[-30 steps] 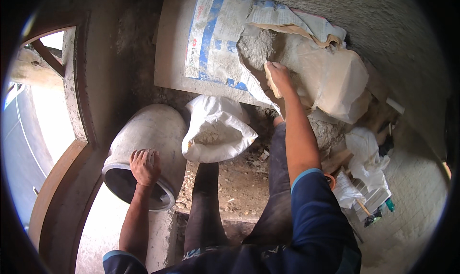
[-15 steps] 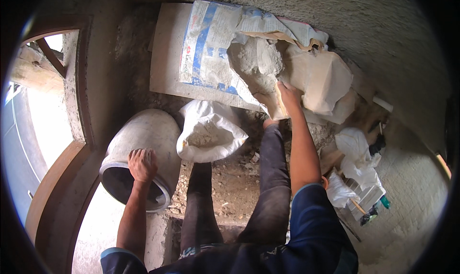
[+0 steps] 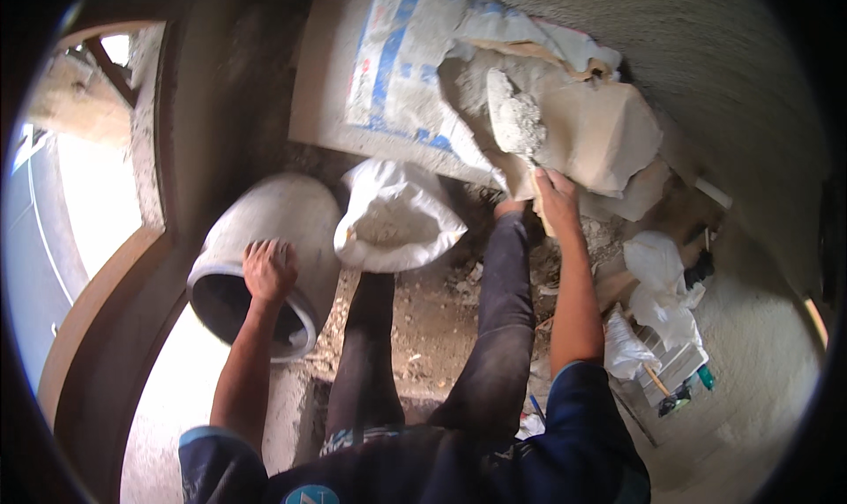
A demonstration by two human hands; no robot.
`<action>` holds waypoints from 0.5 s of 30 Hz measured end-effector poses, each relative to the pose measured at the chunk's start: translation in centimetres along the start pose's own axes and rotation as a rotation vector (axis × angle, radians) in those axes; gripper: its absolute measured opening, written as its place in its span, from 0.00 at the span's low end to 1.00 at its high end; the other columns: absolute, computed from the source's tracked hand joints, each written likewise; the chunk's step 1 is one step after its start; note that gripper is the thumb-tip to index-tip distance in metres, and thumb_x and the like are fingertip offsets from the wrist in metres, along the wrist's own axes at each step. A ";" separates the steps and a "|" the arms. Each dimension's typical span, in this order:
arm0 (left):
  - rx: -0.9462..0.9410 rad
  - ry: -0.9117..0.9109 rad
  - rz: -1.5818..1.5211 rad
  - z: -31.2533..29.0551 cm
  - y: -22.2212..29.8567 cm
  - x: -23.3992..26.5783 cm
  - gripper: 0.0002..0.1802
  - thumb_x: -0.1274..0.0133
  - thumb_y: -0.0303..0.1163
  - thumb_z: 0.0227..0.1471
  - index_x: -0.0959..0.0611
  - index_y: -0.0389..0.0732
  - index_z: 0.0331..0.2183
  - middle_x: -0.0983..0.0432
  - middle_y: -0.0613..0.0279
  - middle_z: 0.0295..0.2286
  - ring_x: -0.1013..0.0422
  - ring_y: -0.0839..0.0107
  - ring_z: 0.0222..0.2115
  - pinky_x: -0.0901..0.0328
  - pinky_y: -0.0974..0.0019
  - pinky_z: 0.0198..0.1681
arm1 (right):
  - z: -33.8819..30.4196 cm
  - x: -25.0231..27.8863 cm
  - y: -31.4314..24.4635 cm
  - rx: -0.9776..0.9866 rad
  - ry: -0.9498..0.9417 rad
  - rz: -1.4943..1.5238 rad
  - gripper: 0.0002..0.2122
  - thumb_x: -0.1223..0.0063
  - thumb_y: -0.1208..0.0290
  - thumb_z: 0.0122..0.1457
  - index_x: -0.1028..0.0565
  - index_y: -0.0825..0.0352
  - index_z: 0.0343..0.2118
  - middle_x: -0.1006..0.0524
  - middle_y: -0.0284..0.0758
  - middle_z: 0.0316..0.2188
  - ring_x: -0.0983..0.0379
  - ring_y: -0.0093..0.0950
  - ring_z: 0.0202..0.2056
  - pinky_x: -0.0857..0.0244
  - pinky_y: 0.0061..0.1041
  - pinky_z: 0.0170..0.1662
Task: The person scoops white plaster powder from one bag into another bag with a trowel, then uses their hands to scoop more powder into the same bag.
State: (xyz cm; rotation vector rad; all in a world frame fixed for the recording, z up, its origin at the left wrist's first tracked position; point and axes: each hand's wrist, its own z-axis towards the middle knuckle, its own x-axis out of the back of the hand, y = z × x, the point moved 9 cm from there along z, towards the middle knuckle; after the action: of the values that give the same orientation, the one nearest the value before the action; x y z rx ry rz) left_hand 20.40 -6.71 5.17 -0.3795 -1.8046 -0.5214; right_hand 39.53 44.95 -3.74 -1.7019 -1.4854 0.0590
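My right hand (image 3: 556,195) is closed round the handle of a trowel (image 3: 516,120), whose blade carries a heap of pale grey powder. The blade is over the torn opening of a paper cement bag (image 3: 393,63), which lies on its side with powder inside. My left hand (image 3: 269,266) rests on the outside of a greyish barrel-shaped vessel (image 3: 273,204), just behind its rim, with the fingers apart. Between the two hands stands a white woven sack (image 3: 401,255), its mouth turned open and powder inside.
A pale board (image 3: 331,72) lies under the cement bag. My legs straddle rubble-strewn ground (image 3: 419,328). White plastic bags (image 3: 657,283) and a crate (image 3: 657,367) sit at right by a rough wall. At left, a wooden-framed opening (image 3: 106,301) lets in bright light.
My right hand has drawn the trowel toward me and slightly right, lifting its loaded blade from the powder. My left hand stays on the vessel. The whole view has shifted slightly.
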 end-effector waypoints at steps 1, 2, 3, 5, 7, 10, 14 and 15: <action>-0.005 -0.012 -0.004 0.4 0.6 0.0 0.05 0.42 0.32 0.48 0.18 0.42 0.25 0.21 0.58 0.25 0.25 0.57 0.32 0.35 0.56 0.45 | -1.4 0.5 -0.7 0.048 0.009 -0.049 0.18 0.49 0.59 0.64 0.22 0.71 0.45 0.19 0.44 0.31 0.23 0.32 0.31 0.30 0.32 0.37; -0.005 -0.019 0.002 0.5 0.6 0.2 0.05 0.42 0.32 0.48 0.18 0.42 0.25 0.21 0.58 0.26 0.25 0.57 0.32 0.35 0.55 0.45 | -3.0 -0.3 -1.0 -0.037 -0.061 -0.082 0.18 0.49 0.59 0.64 0.22 0.71 0.46 0.19 0.44 0.30 0.23 0.32 0.30 0.30 0.33 0.37; -0.001 -0.023 0.001 0.6 0.5 0.2 0.05 0.42 0.33 0.48 0.18 0.43 0.25 0.21 0.59 0.26 0.25 0.57 0.32 0.35 0.55 0.45 | -4.5 -0.5 -1.6 -0.116 -0.120 -0.120 0.18 0.50 0.60 0.64 0.22 0.71 0.46 0.18 0.44 0.30 0.23 0.33 0.29 0.30 0.33 0.37; -0.002 -0.025 -0.009 0.5 0.3 0.0 0.06 0.42 0.34 0.48 0.18 0.43 0.25 0.21 0.59 0.26 0.25 0.57 0.33 0.35 0.55 0.45 | -7.7 -1.1 -3.3 -0.102 -0.165 -0.172 0.18 0.49 0.59 0.64 0.22 0.70 0.46 0.18 0.46 0.32 0.21 0.37 0.31 0.30 0.35 0.39; 0.012 -0.030 -0.024 0.2 0.0 -0.3 0.06 0.43 0.35 0.48 0.17 0.44 0.25 0.20 0.60 0.26 0.25 0.57 0.34 0.35 0.55 0.47 | -10.4 -1.6 -3.3 -0.033 -0.217 -0.243 0.18 0.49 0.59 0.64 0.22 0.70 0.47 0.18 0.48 0.33 0.20 0.41 0.34 0.29 0.36 0.40; 0.027 -0.035 -0.021 0.2 0.2 -0.4 0.07 0.43 0.36 0.48 0.17 0.44 0.26 0.20 0.60 0.27 0.25 0.57 0.34 0.36 0.55 0.48 | -13.4 -3.5 -1.1 0.121 -0.311 -0.340 0.18 0.49 0.59 0.64 0.22 0.69 0.47 0.19 0.50 0.36 0.21 0.46 0.38 0.29 0.38 0.42; 0.033 -0.045 -0.017 0.2 0.2 -0.4 0.07 0.43 0.37 0.49 0.17 0.44 0.27 0.20 0.60 0.27 0.25 0.58 0.35 0.36 0.55 0.48 | -15.6 -7.8 0.1 0.178 -0.437 -0.380 0.18 0.49 0.59 0.63 0.22 0.69 0.46 0.20 0.50 0.39 0.23 0.50 0.42 0.30 0.40 0.45; 0.039 -0.042 -0.026 0.3 0.3 -0.3 0.07 0.43 0.37 0.48 0.17 0.44 0.27 0.20 0.60 0.26 0.25 0.58 0.34 0.36 0.55 0.48 | -15.7 -9.0 0.6 0.180 -0.477 -0.394 0.17 0.49 0.59 0.63 0.22 0.69 0.45 0.20 0.49 0.40 0.24 0.50 0.43 0.30 0.40 0.46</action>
State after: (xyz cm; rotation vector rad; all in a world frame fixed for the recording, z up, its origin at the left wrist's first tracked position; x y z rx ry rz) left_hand 20.41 -6.33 4.91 -0.3427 -1.8595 -0.4985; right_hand 45.87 28.82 1.60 -1.2757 -2.0754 0.3981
